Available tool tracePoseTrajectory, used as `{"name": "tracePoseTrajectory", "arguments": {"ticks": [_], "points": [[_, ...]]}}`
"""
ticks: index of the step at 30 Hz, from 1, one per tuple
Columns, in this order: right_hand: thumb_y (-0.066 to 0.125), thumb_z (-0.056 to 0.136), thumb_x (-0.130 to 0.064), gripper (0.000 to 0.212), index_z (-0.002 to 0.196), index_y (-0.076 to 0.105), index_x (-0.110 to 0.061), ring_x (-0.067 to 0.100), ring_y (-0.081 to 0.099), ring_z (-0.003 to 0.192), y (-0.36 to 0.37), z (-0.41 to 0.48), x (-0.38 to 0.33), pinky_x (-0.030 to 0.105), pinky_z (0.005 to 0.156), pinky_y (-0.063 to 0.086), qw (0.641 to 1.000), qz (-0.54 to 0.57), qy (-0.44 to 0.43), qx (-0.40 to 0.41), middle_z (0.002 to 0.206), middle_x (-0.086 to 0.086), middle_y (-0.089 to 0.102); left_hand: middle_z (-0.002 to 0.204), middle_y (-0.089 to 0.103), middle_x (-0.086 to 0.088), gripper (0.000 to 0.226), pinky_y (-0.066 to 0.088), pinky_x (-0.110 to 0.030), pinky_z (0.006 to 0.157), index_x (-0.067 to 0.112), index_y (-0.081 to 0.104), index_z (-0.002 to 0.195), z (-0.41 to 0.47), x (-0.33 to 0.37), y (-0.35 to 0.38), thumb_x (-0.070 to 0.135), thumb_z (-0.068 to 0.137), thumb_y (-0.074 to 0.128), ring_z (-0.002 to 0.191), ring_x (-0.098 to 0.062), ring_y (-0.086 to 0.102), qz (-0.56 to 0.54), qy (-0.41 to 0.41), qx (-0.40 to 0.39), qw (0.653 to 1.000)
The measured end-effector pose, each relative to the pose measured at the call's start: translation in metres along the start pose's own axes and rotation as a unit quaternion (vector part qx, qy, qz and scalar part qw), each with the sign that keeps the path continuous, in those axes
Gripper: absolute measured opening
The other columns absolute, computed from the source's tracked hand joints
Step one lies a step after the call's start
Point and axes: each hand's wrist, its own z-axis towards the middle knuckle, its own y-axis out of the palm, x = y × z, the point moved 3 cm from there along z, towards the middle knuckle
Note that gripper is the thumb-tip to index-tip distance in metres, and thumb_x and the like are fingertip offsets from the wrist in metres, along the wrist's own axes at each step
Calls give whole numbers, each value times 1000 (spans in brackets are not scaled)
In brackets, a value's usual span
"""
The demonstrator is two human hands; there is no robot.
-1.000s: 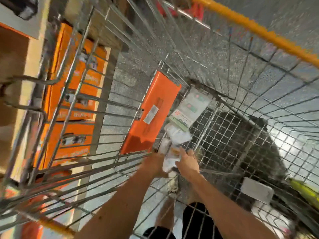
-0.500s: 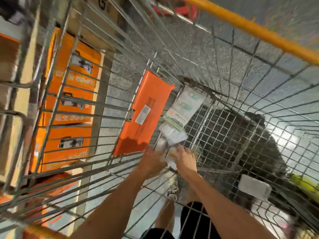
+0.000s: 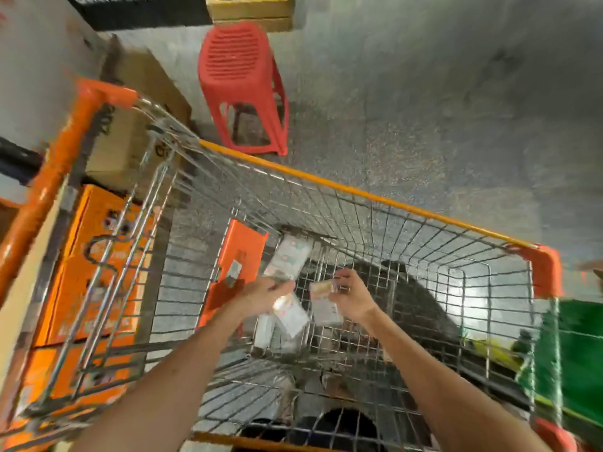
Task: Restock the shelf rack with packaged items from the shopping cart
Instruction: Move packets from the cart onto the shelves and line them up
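Both my hands are inside the wire shopping cart [image 3: 368, 194]. My left hand [image 3: 264, 293] grips a clear packaged item [image 3: 290, 313] with a white card inside. My right hand [image 3: 350, 293] pinches a second small packaged item [image 3: 323, 303] by its top. The two hands are a short way apart above the cart floor. A flat orange box [image 3: 238, 262] leans against the cart's left wall, and a white-and-green package [image 3: 288, 257] lies beside it. More pale packets [image 3: 266, 331] lie under my left hand. The picture is motion-blurred.
Orange boxes [image 3: 94, 272] are stacked outside the cart on the left, with a brown carton [image 3: 130, 125] behind them. A red plastic stool [image 3: 243, 86] stands on the grey floor beyond the cart. A green bin [image 3: 577, 360] sits at the right.
My hands have separated and lifted, each now holding its own packet. The camera has tilted up, so the stool, the floor and the cart's far rim have come into view.
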Motion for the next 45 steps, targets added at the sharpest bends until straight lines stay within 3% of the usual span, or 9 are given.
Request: {"name": "tracePoseTrajectory", "arguments": {"ticks": [3, 9, 16, 22, 26, 31, 35, 39, 45], "points": [[58, 86, 12, 43, 124, 42, -1, 17, 58, 88, -23, -39, -24, 20, 59, 54, 998, 36, -40, 36, 118, 11, 53, 101, 64, -3, 71, 43, -28, 74, 15, 64, 109, -18, 25, -12, 76, 86, 36, 91, -21, 59, 28, 48, 9, 998], [60, 89, 5, 28, 109, 48, -12, 12, 58, 85, -45, -119, -60, 21, 64, 51, 985, 89, -92, 119, 111, 1, 55, 54, 49, -2, 49, 41, -19, 39, 18, 51, 73, -70, 85, -33, 59, 96, 40, 40, -13, 55, 21, 164, 32, 986], [58, 92, -4, 33, 124, 53, -12, 16, 57, 94, -52, -218, -92, 19, 65, 46, 947, 98, -171, 255, 110, 0, 57, 69, 51, 2, 36, 42, -23, 32, 11, 57, 98, -144, 142, -37, 47, 95, 53, 39, -12, 54, -16, 335, 23, 942], [60, 88, -5, 31, 116, 54, -14, 9, 53, 69, -85, -367, -74, 13, 56, 43, 846, 111, -222, 473, 95, 7, 61, 63, 59, -8, 36, 46, -24, 37, 11, 47, 94, -266, 224, -5, 32, 84, 74, 38, -20, 56, 56, 486, -68, 869], [65, 83, -18, 23, 102, 52, -20, 17, 59, 80, -104, -467, -54, 36, 73, 49, 766, 159, -235, 577, 101, 8, 62, 78, 63, -16, 62, 50, -37, 55, 12, 49, 97, -352, 274, 23, 31, 56, 91, 60, -25, 60, 99, 565, -117, 811], [68, 84, -10, 21, 102, 57, -13, 12, 61, 82, -114, -610, -18, 23, 68, 48, 647, 199, -243, 694, 98, 0, 62, 94, 65, -25, 45, 53, -26, 53, 7, 54, 111, -469, 322, 100, 2, 75, 80, 67, -22, 61, 111, 647, -195, 729], [79, 73, -1, 47, 112, 54, -11, 15, 67, 81, -115, -702, 19, 29, 64, 57, 612, 218, -241, 721, 103, 9, 68, 83, 66, -15, 36, 48, -25, 52, 14, 59, 110, -550, 350, 171, 11, 79, 78, 61, -14, 60, 82, 708, -244, 658], [84, 68, -3, 62, 120, 52, -14, 2, 62, 92, -122, -784, 65, 9, 66, 49, 583, 200, -245, 748, 107, -3, 65, 77, 63, -5, 34, 42, -23, 51, 19, 62, 113, -617, 376, 251, 18, 83, 76, 53, -10, 52, 75, 754, -273, 593], [87, 62, -3, 73, 127, 53, -11, 8, 64, 101, -163, -857, 140, 16, 85, 49, 555, 184, -237, 776, 108, -8, 67, 68, 59, 1, 20, 45, -28, 56, 23, 60, 115, -688, 406, 364, 18, 95, 60, 55, -12, 51, 70, 770, -274, 572]]}}
